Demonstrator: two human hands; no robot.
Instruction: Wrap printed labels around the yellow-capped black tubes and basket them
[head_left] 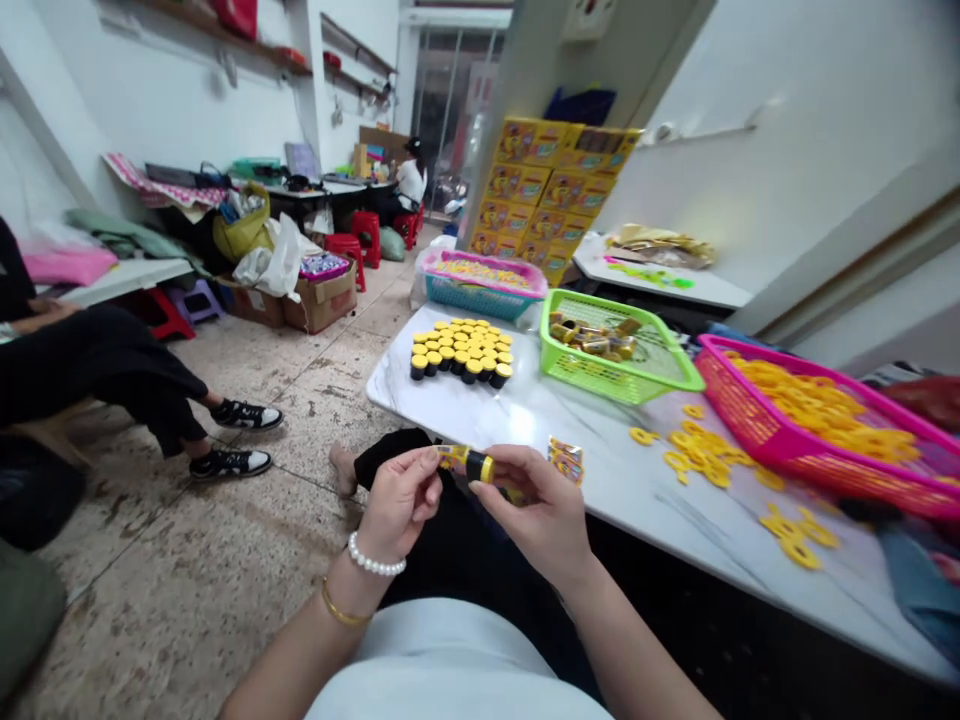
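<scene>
2 hands together above the lap: the left hand [401, 505] and the right hand [532, 510] pinch 1 small black cylinder [480, 466] between their fingertips. It has a yellow band, and a yellow printed strip runs from its left end. We judge it is held up close to the eyes because the piece is so small. Whether it is being turned, we cannot tell.

A printed foil packet [565, 460] lies just beside the right hand, near the edge of the white marble-look table [600, 490]. We judge the stock sits along this table to stay within reach: upright yellow-topped black cylinders [461, 352] in tight rows, a lime-green plastic basket [679, 375] of gold-and-black pieces, and a pink basket [765, 440] heaped with yellow rings [817, 405]. More rings lie loose on the tabletop.

Farther off stand a teal basket [480, 300] and stacked yellow cartons [540, 190]. Nearest in the way, a bare foot [343, 470] and black trouser leg sit just beyond the hands. To the left, a seated person's sneakers [232, 415] rest on the floor, well apart from us.
</scene>
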